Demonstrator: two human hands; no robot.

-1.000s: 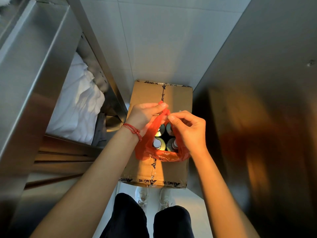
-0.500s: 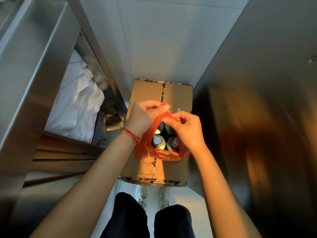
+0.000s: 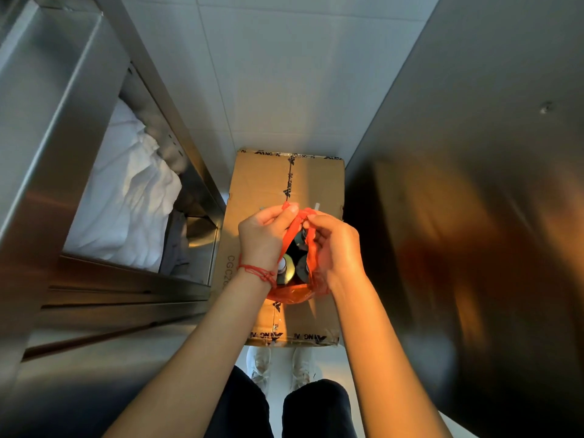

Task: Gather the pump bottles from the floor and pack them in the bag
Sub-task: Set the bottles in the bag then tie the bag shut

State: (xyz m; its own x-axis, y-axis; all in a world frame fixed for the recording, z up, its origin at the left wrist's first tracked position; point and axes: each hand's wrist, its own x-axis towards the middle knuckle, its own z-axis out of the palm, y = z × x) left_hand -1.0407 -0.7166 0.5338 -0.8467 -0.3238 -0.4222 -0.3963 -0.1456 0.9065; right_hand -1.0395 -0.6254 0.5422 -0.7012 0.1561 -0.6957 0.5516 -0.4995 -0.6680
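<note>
Here, a red bag (image 3: 295, 290) is held on top of a box (image 3: 268, 184). The bag's two handles (image 3: 300, 216) are pinched together at the top, one by the left hand (image 3: 264, 237) and one by the right hand (image 3: 335, 248). Both hands' fingers are closed on the thin red plastic. Inside the bag, bottles (image 3: 286, 271) can be seen standing close together. A red string (image 3: 256, 271) is worn on the left wrist. White cloth (image 3: 132, 197) is seen on a metal shelf at the left.
</note>
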